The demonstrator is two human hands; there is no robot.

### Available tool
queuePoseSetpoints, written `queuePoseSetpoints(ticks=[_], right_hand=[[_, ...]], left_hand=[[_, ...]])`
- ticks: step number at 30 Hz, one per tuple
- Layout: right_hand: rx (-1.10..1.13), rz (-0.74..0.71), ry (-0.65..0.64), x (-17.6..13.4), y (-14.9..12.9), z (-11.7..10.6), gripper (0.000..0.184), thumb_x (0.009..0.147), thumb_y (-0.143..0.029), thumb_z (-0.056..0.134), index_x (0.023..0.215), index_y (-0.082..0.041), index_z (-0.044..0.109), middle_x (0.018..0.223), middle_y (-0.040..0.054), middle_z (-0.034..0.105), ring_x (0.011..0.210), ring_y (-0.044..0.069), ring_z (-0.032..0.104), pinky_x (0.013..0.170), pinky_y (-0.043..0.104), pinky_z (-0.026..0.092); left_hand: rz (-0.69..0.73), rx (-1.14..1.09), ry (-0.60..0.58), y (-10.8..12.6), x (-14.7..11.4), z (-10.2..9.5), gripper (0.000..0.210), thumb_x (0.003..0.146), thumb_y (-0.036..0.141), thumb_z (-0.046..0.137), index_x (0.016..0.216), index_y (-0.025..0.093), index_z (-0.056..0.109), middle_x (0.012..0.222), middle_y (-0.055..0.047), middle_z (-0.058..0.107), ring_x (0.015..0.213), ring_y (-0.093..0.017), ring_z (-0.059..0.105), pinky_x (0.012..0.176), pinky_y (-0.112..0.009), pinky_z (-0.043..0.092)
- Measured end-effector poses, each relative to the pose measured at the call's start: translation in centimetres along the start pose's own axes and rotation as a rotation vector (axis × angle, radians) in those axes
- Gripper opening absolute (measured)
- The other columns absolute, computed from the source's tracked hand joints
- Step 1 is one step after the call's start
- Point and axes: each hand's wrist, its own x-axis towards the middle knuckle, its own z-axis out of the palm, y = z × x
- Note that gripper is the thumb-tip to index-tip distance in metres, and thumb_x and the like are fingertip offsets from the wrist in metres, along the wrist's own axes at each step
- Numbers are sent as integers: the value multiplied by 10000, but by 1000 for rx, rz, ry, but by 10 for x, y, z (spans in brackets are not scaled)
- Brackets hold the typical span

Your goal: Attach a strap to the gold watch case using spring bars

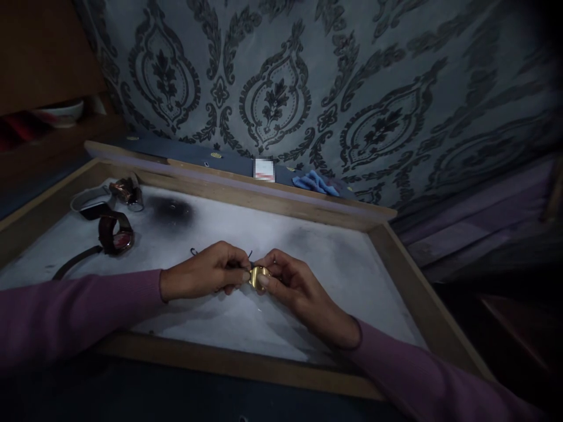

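Note:
Over the wooden tray's white floor, a gold watch case [259, 279] sits between my two hands, its smooth metal side facing up. My right hand [292, 284] is closed around it, thumb lying on the metal. At its left edge, my left hand [211, 271] pinches with thumb and forefinger; the fingers cover the part they grip. A thin dark tip shows just above these fingertips. Behind the left hand lies a small dark loop [193, 251], whose kind I cannot tell.
Several watches lie at the tray's left, among them one with a brown strap [115, 234]. The shallow tray has raised wooden walls [409, 293]. Past its far wall are a blue cloth [315, 183] and a small white box [264, 170]. Patterned wall covering rises behind.

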Motion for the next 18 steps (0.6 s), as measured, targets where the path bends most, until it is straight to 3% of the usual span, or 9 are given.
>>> queuePoseSetpoints(ticks=[18], right_hand=[[-87, -32, 1, -2, -2, 0, 241, 887, -396, 603, 848, -164, 550, 712, -13, 553, 668, 118, 489, 610, 266, 373]], left_hand=[[0, 21, 6, 4, -1, 1, 187, 800, 310, 535, 738, 139, 579, 516, 52, 482, 481, -75, 414, 476, -205, 299]])
